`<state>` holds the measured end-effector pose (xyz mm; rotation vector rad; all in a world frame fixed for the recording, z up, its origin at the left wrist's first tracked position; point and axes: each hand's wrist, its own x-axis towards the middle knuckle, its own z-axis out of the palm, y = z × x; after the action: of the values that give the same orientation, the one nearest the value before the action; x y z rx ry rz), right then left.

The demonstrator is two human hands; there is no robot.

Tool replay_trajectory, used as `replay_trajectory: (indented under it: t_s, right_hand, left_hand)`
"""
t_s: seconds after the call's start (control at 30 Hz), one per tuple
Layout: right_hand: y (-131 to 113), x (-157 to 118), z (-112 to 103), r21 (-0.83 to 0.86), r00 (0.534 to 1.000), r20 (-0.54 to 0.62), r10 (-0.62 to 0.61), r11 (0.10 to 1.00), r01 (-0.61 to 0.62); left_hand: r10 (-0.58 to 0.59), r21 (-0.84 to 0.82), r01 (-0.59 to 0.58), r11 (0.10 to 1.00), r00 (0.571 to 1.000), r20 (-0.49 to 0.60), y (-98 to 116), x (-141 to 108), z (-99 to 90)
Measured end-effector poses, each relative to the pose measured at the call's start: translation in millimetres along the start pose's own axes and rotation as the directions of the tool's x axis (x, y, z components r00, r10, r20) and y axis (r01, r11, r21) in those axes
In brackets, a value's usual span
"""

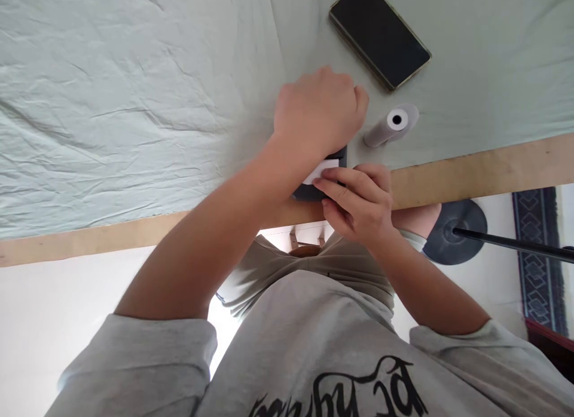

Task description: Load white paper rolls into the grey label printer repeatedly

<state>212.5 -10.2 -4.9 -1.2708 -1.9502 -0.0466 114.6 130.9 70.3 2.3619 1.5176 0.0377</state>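
Shirt (287, 333): black script (350, 396) upside down, not fully legible | left hand (320, 109): curled, palm-down over dark device (309, 193) at table edge (448, 175), grip hidden, can't tell | right hand (359, 202): fingertips on device's white paper (329, 163), pinch unclear

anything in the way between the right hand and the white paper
Nothing visible: the right hand has its fingertips on the white paper, over the dark device. The left forearm partly hides both.

The T-shirt (287, 339) is grey, its sleeves (143, 354) short; black lettering (338, 396) curls across it; the shorts (258, 261) beige.
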Motion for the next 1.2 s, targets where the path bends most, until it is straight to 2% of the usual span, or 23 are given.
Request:
replay_trajectory:
  t_s: [0.27, 0.4, 0.5, 0.57, 0.63, 0.73, 0.77, 0.87, 0.93, 1.03, 1.1, 1.2]
  right_hand:
    - [1, 1, -1, -0.006, 0.999, 0.043, 0.026, 1.000, -0.026]
    - [1, 6, -3, 0.005, 0.999, 0.014, -0.031, 0.999, 0.031]
    - [1, 7, -3, 0.038, 0.998, -0.003, -0.055, 0.998, 0.055]
    - [2, 5, -3, 0.069, 1.000, -0.015, -0.006, 0.998, 0.007]
    - [4, 3, -2, 0.099, 0.995, -0.043, 0.092, 0.991, -0.088]
    - [6, -1, 1, 0.116, 0.974, -0.033, 0.222, 0.969, -0.217]
    - [7, -1, 2, 0.108, 0.968, -0.008, 0.249, 0.963, -0.247]
    - [7, -1, 3, 0.087, 0.950, 0.063, 0.305, 0.947, -0.309]
    - [7, 0, 2, 0.083, 0.933, 0.106, 0.345, 0.932, -0.354]
    - [8, 4, -2, 0.055, 0.901, 0.187, 0.390, 0.912, -0.406]
    - [9, 6, -5, 0.042, 0.878, 0.250, 0.408, 0.902, -0.431]
    - [9, 9, -7, 0.045, 0.854, 0.314, 0.416, 0.891, -0.451]
  left_hand:
    - [-0.031, 0.010, 0.031, 0.999, 0.999, -0.009, 3, -1, 3.0]
    - [-0.036, -0.047, 0.034, 0.998, 0.998, -0.050, 1, -1, 4.8]
    - [-0.037, -0.154, 0.021, 0.988, 0.994, -0.104, -4, 1, 1.9]
    - [-0.010, -0.244, -0.029, 0.969, 0.987, -0.158, -12, -2, -0.8]
    - [0.012, -0.344, -0.091, 0.934, 0.974, -0.226, -22, -12, -1.2]
    - [-0.045, -0.504, -0.119, 0.855, 0.952, -0.302, -41, -42, 6.3]
    - [-0.062, -0.504, -0.107, 0.857, 0.950, -0.307, -47, -54, 10.5]
    - [-0.059, -0.427, -0.027, 0.904, 0.981, -0.187, -62, -91, 22.8]
    - [-0.006, -0.367, -0.037, 0.930, 0.993, -0.114, -68, -108, 28.7]
    - [0.078, -0.265, -0.083, 0.961, 0.997, -0.030, -73, -122, 35.4]
    - [0.105, -0.204, -0.108, 0.973, 0.994, -0.025, -76, -126, 41.0]
    - [0.097, -0.141, -0.109, 0.984, 0.991, -0.094, -79, -127, 51.2]
